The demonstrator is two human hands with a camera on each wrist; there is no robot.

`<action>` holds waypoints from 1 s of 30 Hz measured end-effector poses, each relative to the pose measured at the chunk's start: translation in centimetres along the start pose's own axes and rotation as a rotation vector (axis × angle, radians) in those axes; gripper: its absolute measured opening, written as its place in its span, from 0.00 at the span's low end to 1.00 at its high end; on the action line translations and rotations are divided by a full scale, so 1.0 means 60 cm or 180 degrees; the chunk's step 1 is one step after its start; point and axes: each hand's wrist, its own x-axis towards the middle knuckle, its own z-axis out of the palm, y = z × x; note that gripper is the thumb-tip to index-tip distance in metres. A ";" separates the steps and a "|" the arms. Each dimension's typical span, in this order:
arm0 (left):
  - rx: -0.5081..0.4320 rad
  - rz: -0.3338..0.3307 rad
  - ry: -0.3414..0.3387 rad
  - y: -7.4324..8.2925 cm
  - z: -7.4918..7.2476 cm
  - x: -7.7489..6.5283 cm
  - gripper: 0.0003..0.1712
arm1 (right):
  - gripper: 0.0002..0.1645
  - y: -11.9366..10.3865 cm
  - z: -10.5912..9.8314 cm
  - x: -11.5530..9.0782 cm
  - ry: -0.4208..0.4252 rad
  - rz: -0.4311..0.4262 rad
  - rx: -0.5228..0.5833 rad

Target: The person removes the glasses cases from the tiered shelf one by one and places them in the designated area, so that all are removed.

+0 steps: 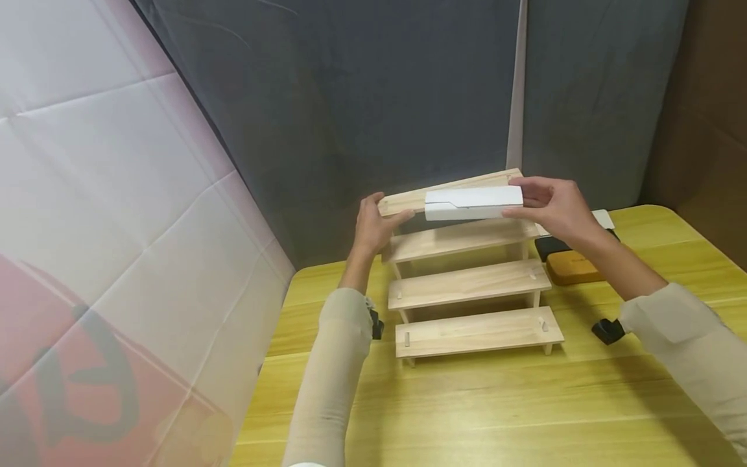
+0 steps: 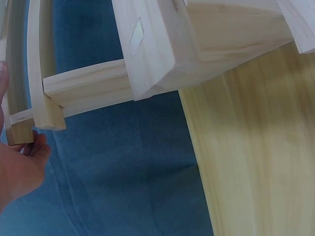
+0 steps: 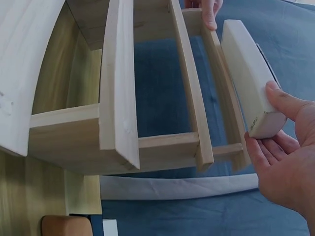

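A stepped wooden display rack (image 1: pixel 469 283) of pale wood stands on the table, its several narrow shelves rising toward the back. My left hand (image 1: pixel 372 227) grips the left end of the top shelf (image 1: pixel 403 202), fingers curled around it in the left wrist view. My right hand (image 1: pixel 557 209) pinches one end of a white oblong case (image 1: pixel 474 211) with a flap seam along its front. Thumb and fingers lie on opposite faces of the case in the right wrist view. Level and lengthwise, the case overlaps the top shelf in the head view.
Right of the rack lie an orange-brown case (image 1: pixel 574 267), a black item (image 1: pixel 548 246) and a flat white piece (image 1: pixel 603 220). Short pegs (image 1: pixel 543 324) stick up near the shelf ends. A grey-blue curtain (image 1: pixel 379 97) hangs behind the table (image 1: pixel 467 408); a pale panel (image 1: pixel 117 194) stands at left.
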 end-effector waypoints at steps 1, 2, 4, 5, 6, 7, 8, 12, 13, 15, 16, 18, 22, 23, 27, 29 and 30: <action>0.0007 0.0009 0.0006 0.000 0.000 0.000 0.55 | 0.43 0.002 -0.003 -0.003 0.0003 0.0020 -0.0001; 0.0009 0.0013 0.0010 0.000 0.000 0.000 0.54 | 0.44 0.004 -0.005 -0.006 0.0009 0.0036 -0.0019; 0.0007 0.0011 0.0017 -0.001 0.000 0.000 0.54 | 0.44 0.008 -0.011 -0.011 0.0019 0.0065 -0.0030; 0.0001 0.0008 0.0020 -0.001 0.000 0.000 0.54 | 0.44 0.011 -0.013 -0.014 0.0030 0.0074 -0.0019; -0.0008 -0.0001 0.0023 -0.001 0.000 -0.001 0.54 | 0.43 0.013 -0.016 -0.017 0.0040 0.0085 -0.0011; -0.0018 -0.0012 0.0024 0.000 0.000 -0.001 0.54 | 0.43 0.016 -0.018 -0.019 0.0050 0.0094 0.0002; -0.0028 -0.0026 0.0027 0.000 0.001 -0.002 0.54 | 0.43 0.018 -0.020 -0.022 0.0069 0.0110 0.0004; -0.0072 -0.0062 0.0044 0.000 0.001 -0.002 0.55 | 0.42 0.031 -0.030 -0.034 0.0112 0.0133 0.0014; -0.0077 -0.0066 0.0047 0.000 0.002 -0.003 0.55 | 0.42 0.035 -0.033 -0.038 0.0122 0.0136 0.0006; -0.0089 -0.0069 0.0049 -0.001 0.002 -0.003 0.55 | 0.42 0.042 -0.038 -0.047 0.0135 0.0155 -0.0024; -0.0095 -0.0068 0.0048 -0.001 0.002 -0.003 0.54 | 0.42 0.046 -0.040 -0.052 0.0139 0.0174 -0.0041; -0.0102 -0.0071 0.0043 -0.001 0.002 -0.003 0.54 | 0.42 0.053 -0.045 -0.063 0.0152 0.0227 -0.0097; -0.0113 -0.0080 0.0031 -0.001 0.001 -0.005 0.55 | 0.43 0.070 -0.058 -0.084 0.0145 0.0326 -0.0131; -0.0119 -0.0086 0.0026 -0.001 0.001 -0.005 0.55 | 0.43 0.076 -0.062 -0.089 0.0148 0.0338 -0.0134; -0.0123 -0.0095 0.0014 0.000 0.000 -0.005 0.55 | 0.41 0.098 -0.077 -0.112 0.0248 0.0363 -0.0024; -0.0116 -0.0094 0.0018 0.000 0.001 -0.004 0.55 | 0.39 0.107 -0.084 -0.123 0.0303 0.0364 0.0065; -0.0110 -0.0091 0.0022 -0.001 0.001 -0.004 0.55 | 0.38 0.110 -0.088 -0.129 0.0334 0.0367 0.0110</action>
